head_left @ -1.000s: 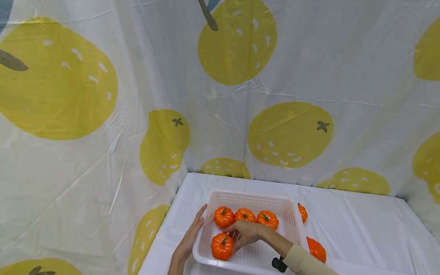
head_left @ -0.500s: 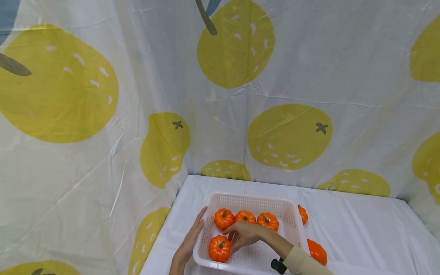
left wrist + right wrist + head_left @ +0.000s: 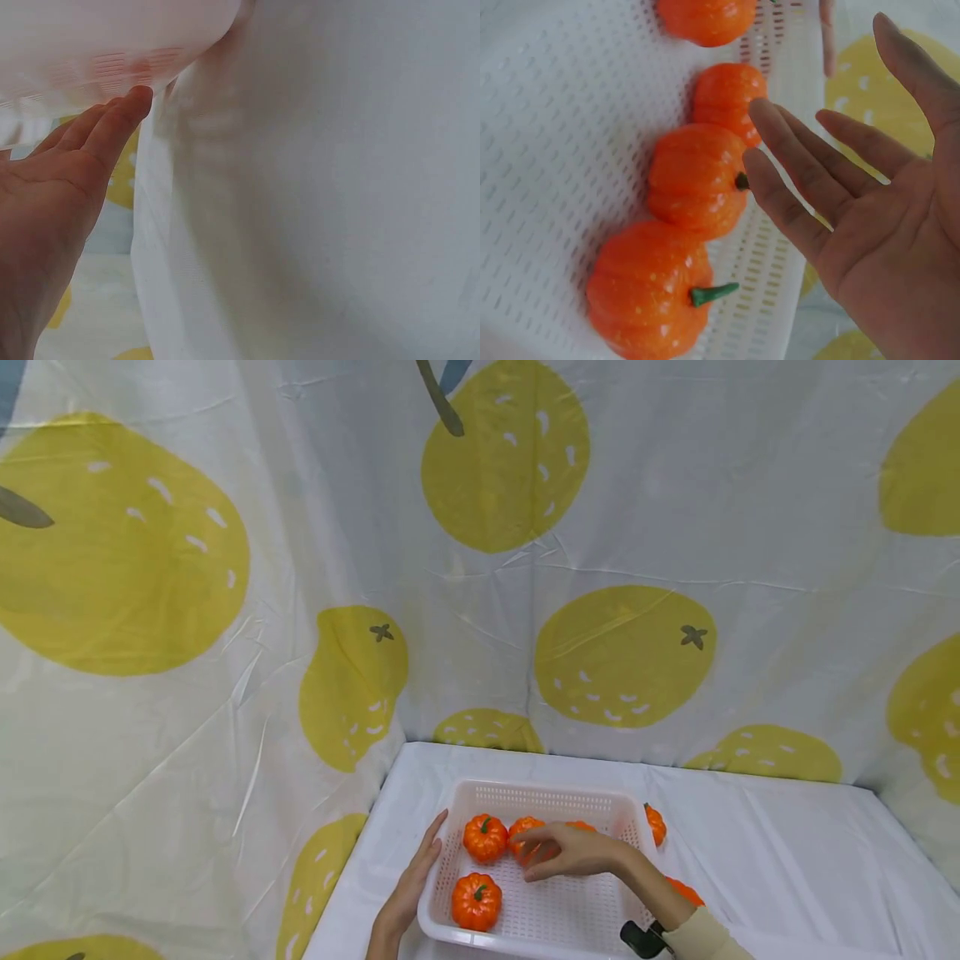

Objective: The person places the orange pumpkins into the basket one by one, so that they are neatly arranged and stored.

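White basket [image 3: 562,910] holds four orange pumpkins [image 3: 477,902]; left grip [image 3: 409,878] and right grip [image 3: 576,850] are unclenched.

Around the bench [image 3: 772,852], white and lightly creased on top, a pale curtain [image 3: 465,635]. Runs along the back and both sides, wrinkled in places. Carries large yellow fruit prints [image 3: 626,656] flecked with white, some bearing greyish stems [image 3: 440,397] or small star-shaped marks [image 3: 693,637].

Glossy orange pumpkins [image 3: 476,903], plastic basket [image 3: 562,912]
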Tool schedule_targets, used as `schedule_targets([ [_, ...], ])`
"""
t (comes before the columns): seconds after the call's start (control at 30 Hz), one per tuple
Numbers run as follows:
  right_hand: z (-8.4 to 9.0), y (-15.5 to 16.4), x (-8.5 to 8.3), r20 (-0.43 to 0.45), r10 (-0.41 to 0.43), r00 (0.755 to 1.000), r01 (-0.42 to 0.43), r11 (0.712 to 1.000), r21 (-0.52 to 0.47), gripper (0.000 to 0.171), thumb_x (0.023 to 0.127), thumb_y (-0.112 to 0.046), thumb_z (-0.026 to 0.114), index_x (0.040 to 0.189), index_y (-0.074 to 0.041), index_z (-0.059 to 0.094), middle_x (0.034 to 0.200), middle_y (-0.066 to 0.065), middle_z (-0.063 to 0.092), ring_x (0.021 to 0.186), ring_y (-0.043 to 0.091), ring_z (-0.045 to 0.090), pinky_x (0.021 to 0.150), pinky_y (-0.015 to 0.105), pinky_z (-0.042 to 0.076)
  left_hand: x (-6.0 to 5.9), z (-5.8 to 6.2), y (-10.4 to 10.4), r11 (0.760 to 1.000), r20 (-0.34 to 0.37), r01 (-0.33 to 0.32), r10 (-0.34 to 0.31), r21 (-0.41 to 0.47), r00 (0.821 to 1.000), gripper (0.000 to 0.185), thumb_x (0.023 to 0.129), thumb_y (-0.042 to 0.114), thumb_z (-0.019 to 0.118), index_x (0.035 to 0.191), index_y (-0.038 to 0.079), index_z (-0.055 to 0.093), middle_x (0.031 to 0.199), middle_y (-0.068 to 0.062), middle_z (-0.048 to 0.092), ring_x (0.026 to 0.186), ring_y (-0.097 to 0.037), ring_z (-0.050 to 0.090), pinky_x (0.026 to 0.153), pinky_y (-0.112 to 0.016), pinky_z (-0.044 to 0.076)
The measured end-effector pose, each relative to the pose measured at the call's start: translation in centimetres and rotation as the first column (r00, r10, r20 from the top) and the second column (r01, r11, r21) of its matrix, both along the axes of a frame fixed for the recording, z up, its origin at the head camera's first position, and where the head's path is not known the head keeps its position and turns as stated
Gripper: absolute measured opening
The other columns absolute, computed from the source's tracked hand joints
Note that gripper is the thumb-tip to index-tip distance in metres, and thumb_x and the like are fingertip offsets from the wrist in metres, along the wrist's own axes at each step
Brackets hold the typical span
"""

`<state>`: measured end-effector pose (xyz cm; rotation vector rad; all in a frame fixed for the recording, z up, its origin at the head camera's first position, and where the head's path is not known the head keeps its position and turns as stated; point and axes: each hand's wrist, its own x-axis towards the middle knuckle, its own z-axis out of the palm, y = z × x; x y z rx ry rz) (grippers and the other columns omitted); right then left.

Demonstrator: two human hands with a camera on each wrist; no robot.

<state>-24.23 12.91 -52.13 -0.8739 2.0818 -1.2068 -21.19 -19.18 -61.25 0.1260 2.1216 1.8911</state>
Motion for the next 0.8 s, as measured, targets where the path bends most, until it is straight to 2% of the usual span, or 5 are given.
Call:
schedule_targets([
  [0.17,1.0,3.2,0.1,-0.055,-0.07,0.996,0.068,0.997,-0.046,0.059,0.097,-0.027,0.074,0.147,-0.004,0.055,0.131,0.022,0.068,0.114,0.031,0.07,0.091,0.022,0.057,-0.1,-0.1,0.1,1.0,0.003,-0.001,0.001,0.003,1.0,0.06,0.108,0.059,0.03,0.165,0.043,0.017,0.177,-0.007,0.004,0.16,-0.047,0.002,0.118,-0.08,0.009],
  [0.4,1.9,9.2,0.6,-0.106,-0.229,0.968,0.221,0.972,-0.078,0.058,0.102,-0.024,0.067,0.153,-0.005,0.048,0.137,0.027,0.063,0.113,0.013,0.07,0.089,0.023,0.059,-0.1,-0.2,0.2,1.0,0.007,0.003,-0.003,0.003,1.0,0.061,0.108,0.06,0.03,0.165,0.042,0.017,0.177,-0.008,0.004,0.16,-0.048,0.001,0.118,-0.08,0.008],
  [0.5,2.2,11.9,1.0,-0.139,-0.34,0.93,0.334,0.94,-0.066,0.057,0.103,-0.025,0.065,0.154,-0.006,0.047,0.139,0.025,0.062,0.11,0.003,0.068,0.085,0.026,0.061,-0.1,-0.1,0.2,1.0,0.012,0.001,-0.001,-0.001,1.0,0.062,0.108,0.061,0.03,0.165,0.042,0.018,0.177,-0.008,0.004,0.16,-0.048,0.0,0.118,-0.08,0.007],
  [0.63,2.2,15.1,2.0,-0.188,-0.475,0.859,0.472,0.879,-0.066,0.058,0.101,-0.026,0.067,0.154,-0.009,0.048,0.141,0.025,0.061,0.108,-0.006,0.065,0.083,0.024,0.059,-0.1,0.0,0.1,1.0,0.019,-0.009,0.009,-0.011,1.0,0.062,0.107,0.062,0.03,0.165,0.042,0.018,0.177,-0.007,0.004,0.16,-0.047,0.0,0.118,-0.08,0.005],
  [0.8,1.3,18.0,2.9,-0.246,-0.576,0.78,0.589,0.808,-0.022,0.063,0.1,-0.029,0.069,0.155,-0.008,0.046,0.142,0.024,0.061,0.108,-0.001,0.067,0.084,0.025,0.061,-0.1,0.0,-0.1,1.0,0.023,-0.001,0.001,-0.001,1.0,0.06,0.107,0.061,0.03,0.164,0.045,0.018,0.177,-0.006,0.003,0.161,-0.046,0.0,0.118,-0.079,0.007],
])
